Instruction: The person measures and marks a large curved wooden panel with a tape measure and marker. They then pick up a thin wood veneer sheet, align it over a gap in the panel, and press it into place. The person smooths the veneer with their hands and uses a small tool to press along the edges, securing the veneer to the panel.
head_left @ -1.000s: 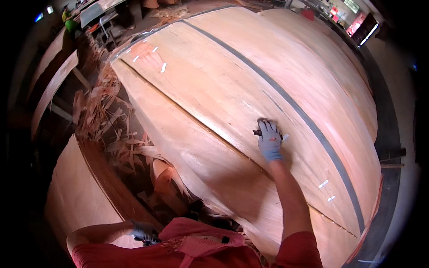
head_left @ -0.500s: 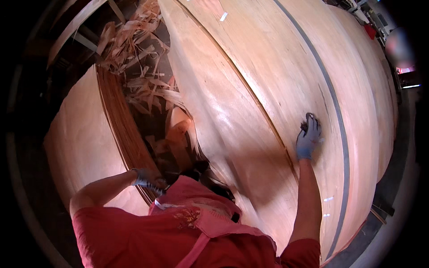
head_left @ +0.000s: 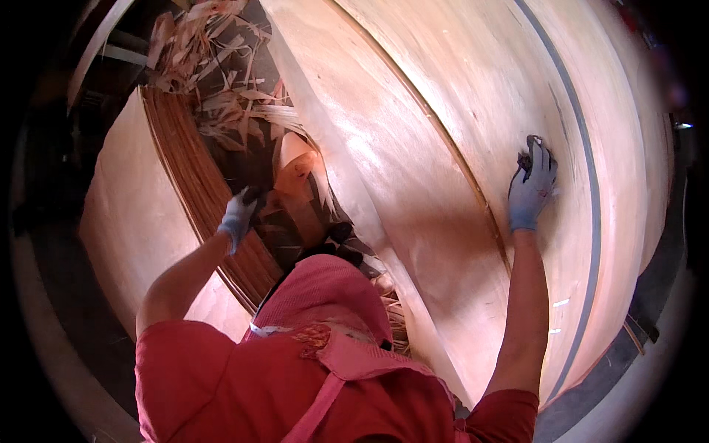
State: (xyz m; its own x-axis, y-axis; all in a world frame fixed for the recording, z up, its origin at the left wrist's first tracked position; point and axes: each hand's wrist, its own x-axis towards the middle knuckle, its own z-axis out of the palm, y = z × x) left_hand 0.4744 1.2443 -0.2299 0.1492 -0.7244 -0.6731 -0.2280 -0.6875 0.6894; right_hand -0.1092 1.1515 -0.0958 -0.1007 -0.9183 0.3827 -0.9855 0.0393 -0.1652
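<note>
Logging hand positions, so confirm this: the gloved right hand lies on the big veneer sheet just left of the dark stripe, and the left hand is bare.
Not quite. In the head view the left hand wears a light glove too. The right hand does lie on the veneer sheet left of the dark stripe.

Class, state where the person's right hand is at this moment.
In the head view, the gloved right hand lies at right on the large wood sheet, just left of the dark grey stripe.

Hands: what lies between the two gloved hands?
In the head view, between left hand and right hand lie a gap with veneer scraps and the big veneer sheet.
</note>
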